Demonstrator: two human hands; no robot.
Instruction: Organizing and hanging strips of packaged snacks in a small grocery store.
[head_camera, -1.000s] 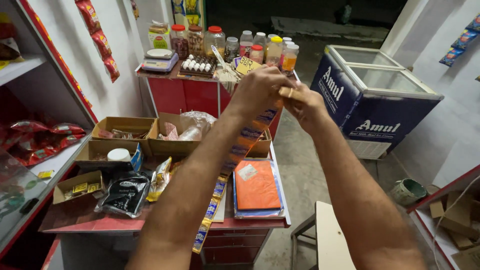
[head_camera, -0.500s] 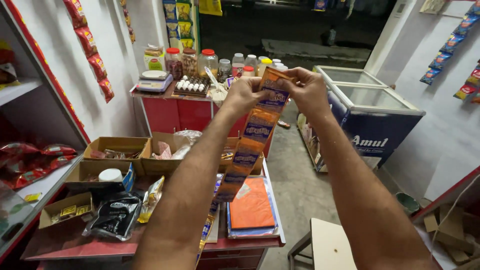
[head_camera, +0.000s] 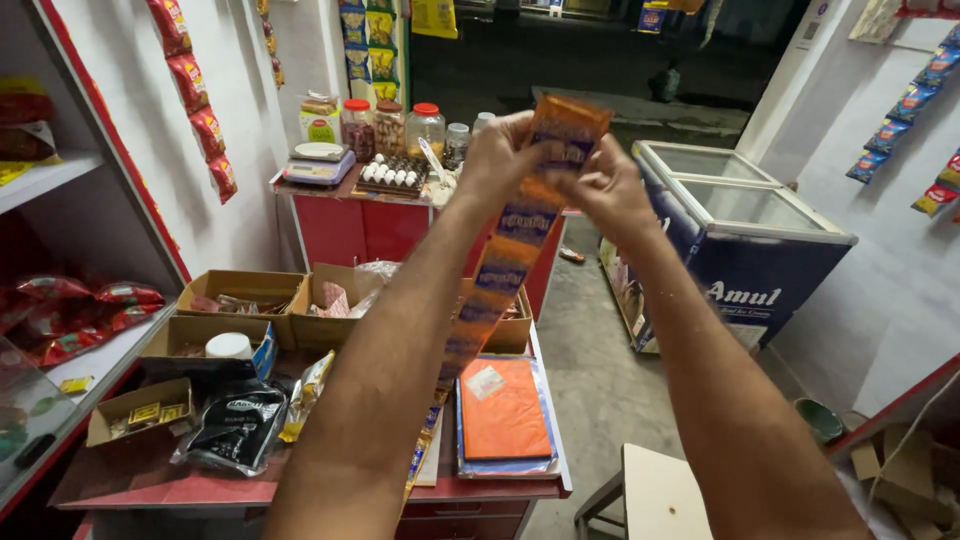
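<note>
While we hold the orange sachet strip (head_camera: 520, 230) up at twelve o'clock, our left hand (head_camera: 500, 160) and right hand (head_camera: 605, 190) both pinch its top packet, fingers closed. We judge that keeping the pinches close together will keep the long tail from swinging over the red table (head_camera: 250, 490).

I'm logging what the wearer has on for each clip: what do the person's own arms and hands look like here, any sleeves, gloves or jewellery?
Both arms are bare along all that shows, with no sleeves in view. The left hand and right hand wear no gloves. No watch or bracelet shows at either wrist. Whether a ring is worn cannot be told in this view.
</note>
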